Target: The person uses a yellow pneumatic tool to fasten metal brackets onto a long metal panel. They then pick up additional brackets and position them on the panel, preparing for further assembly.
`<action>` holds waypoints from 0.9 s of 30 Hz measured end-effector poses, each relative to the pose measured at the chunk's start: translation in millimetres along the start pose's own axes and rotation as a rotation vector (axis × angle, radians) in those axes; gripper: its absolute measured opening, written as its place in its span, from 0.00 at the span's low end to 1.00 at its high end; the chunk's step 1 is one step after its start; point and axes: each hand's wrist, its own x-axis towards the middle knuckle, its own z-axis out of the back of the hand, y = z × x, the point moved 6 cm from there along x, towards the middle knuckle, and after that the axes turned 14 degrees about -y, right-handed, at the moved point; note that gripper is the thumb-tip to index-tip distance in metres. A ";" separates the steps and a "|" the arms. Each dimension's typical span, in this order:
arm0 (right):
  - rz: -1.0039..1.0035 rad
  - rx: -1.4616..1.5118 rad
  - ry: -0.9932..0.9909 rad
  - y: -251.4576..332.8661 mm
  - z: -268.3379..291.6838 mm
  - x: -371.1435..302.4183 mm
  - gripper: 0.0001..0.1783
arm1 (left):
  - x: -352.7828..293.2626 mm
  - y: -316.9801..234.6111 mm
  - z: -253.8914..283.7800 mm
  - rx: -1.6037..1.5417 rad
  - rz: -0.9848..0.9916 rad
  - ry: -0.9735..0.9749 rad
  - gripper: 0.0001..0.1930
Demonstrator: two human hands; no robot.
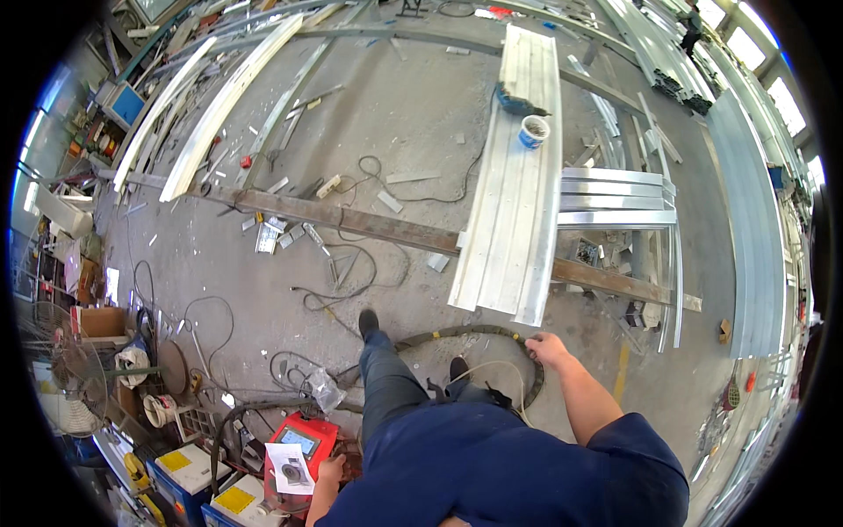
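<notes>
- Two hands were in view. The right hand (pixel 546 348) was clenched around a thick dark hose (pixel 457 333) that curved over the concrete floor (pixel 413 105) just before the person's feet.
- The left hand (pixel 331 470) rested low at the edge of a red machine (pixel 303 443) with a small screen; whether its fingers were clenched or slack could not be told.
- A white paper sheet (pixel 290 467) lay on the machine, just beside that hand.
- Long aluminium profiles (pixel 518 193) lay stacked across a rusty steel beam (pixel 351 220), well ahead of the hose.
- A small white cup (pixel 533 132) stood on the profiles.
</notes>
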 end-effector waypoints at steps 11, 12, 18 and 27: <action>-0.414 -0.143 -0.006 38.7 -57.9 -31.8 0.18 | 336.7 -210.2 89.3 0.897 -0.924 -0.042 0.13; -0.418 -0.119 -0.026 55.5 -58.6 -46.2 0.19 | 298.1 -295.1 106.9 0.260 -0.382 -0.027 0.14; -0.231 -0.059 -0.022 197.4 -101.9 -28.1 0.23 | 307.4 -501.8 182.0 -0.250 -0.490 -0.140 0.14; -0.127 0.049 -0.124 269.2 -91.6 34.7 0.23 | 268.5 -641.1 78.5 0.320 -0.880 -0.003 0.16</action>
